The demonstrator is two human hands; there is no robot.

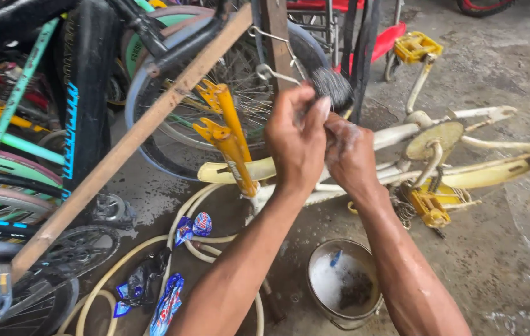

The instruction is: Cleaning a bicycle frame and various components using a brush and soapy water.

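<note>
My left hand (296, 140) and my right hand (350, 154) are raised together in front of me, both wet and soapy. They close around a dark bristled brush (333, 86) whose head sticks up above the fingers. Below them an upside-down cream bicycle frame (401, 134) lies on the wet concrete, with a yellow fork (227, 134), a cream chainring (433, 140) and yellow pedals (429, 208). A metal bucket (314, 258) with soapy water stands near my forearms.
A wooden post and slanted plank (134, 134) cross the left side. Several bicycles (22, 143) are stacked at the left. A cream hose (184, 218) coils on the floor among blue sachets (193, 225). A red frame (389, 37) stands behind.
</note>
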